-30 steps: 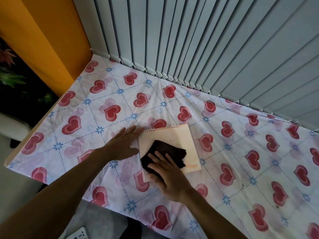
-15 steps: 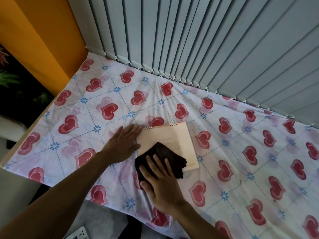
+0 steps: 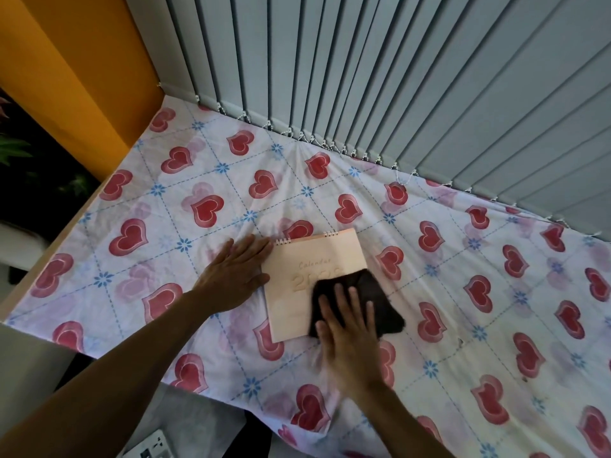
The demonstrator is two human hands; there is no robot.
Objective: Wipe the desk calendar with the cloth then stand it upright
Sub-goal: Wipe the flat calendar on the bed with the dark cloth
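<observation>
- Head view: pale peach spiral-bound desk calendar (image 3: 307, 279) lies flat on the heart-patterned table (image 3: 463, 292), between both hands.
- Left hand (image 3: 233, 276), open, palm down, touches its left edge.
- Right hand (image 3: 348, 328), fingers spread, presses a dark crumpled cloth (image 3: 367, 292) onto its right part.

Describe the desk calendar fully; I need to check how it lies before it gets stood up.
The desk calendar lies flat, cover up, on the heart-patterned tablecloth. Its cover is pale peach card reading "Calendar" above partly covered numerals, with wire spiral binding along the far edge. The left hand presses against its left edge. A dark cloth under the right hand covers its near right corner.
</observation>
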